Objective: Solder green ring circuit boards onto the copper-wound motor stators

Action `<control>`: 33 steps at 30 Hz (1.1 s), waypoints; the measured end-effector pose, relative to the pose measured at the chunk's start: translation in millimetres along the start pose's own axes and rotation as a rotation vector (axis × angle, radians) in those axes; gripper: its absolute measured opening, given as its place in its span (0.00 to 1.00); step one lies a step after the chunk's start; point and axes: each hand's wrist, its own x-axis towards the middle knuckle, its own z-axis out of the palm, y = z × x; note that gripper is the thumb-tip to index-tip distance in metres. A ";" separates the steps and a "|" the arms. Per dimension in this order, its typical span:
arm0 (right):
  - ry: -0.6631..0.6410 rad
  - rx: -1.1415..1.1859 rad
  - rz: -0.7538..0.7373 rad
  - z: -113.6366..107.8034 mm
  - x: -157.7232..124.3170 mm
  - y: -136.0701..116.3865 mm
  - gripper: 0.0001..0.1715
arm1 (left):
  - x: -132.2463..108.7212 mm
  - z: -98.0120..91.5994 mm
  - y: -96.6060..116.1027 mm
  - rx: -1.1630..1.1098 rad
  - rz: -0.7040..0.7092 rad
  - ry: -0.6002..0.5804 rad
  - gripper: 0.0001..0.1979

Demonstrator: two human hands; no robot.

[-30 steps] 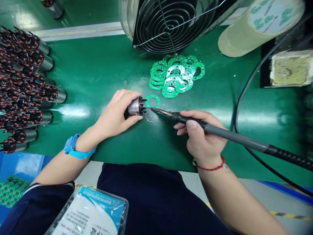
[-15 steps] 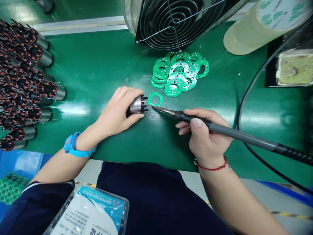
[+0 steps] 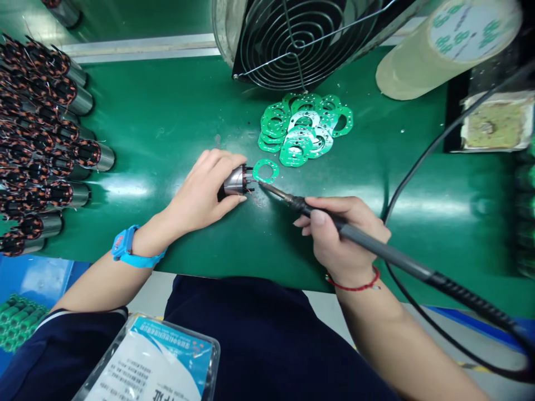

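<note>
My left hand [image 3: 204, 186] is closed round a motor stator [image 3: 234, 181], a silver cylinder lying on its side with dark pins and thin copper wires pointing right. A green ring-shaped circuit board [image 3: 273, 172] lies just beyond the pins; whether the two touch I cannot tell. In my right hand [image 3: 340, 236] is a soldering iron [image 3: 376, 242], gripped like a pen. Its tip points left, close to the lower edge of the ring board and the stator's wires. A pile of similar green boards [image 3: 296, 146] lies a little further back.
Rows of stators [image 3: 45, 145] stand along the left. At the back is a fan with a wire grille [image 3: 292, 44], and right of it a cream-coloured roll [image 3: 413, 67]. A yellowish sponge [image 3: 497, 122] sits at far right. The iron's black cable [image 3: 401, 186] loops nearby.
My right hand has moved slightly left and down, and the iron's handle now slopes more steeply, its tip staying near the ring board. The cable has swung left. My left hand keeps its hold.
</note>
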 end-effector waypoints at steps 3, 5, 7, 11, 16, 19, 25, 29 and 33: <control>0.040 0.160 0.120 -0.1 -0.2 3.3 0.09 | -0.4 0.2 -0.7 0.000 0.014 0.012 0.23; 0.068 0.183 0.134 -0.1 0.1 3.4 0.10 | -0.7 0.6 -1.0 0.001 0.017 0.019 0.24; 0.070 0.167 0.141 0.0 0.4 2.7 0.09 | -0.8 1.1 -1.2 0.000 0.015 0.024 0.24; 0.046 0.142 0.142 0.1 0.0 1.9 0.09 | -0.6 1.9 -1.7 -0.004 0.028 0.043 0.24; 0.037 0.149 0.136 0.0 -0.3 3.8 0.08 | 0.2 2.5 -2.7 -0.006 0.030 0.035 0.24; 0.012 0.126 0.122 -0.3 -0.7 4.4 0.09 | 0.4 2.6 -2.9 -0.008 0.028 0.030 0.24; -0.025 -0.127 -0.086 0.1 0.2 -4.8 0.07 | 0.6 2.5 -3.1 -0.004 0.034 0.025 0.24; -0.031 -0.238 -0.326 1.9 3.2 -11.7 0.06 | 1.0 2.1 -2.8 0.001 0.036 0.024 0.24; -0.028 -0.137 -0.126 2.2 1.4 -10.5 0.05 | 1.0 1.4 -2.0 -0.002 0.027 0.018 0.24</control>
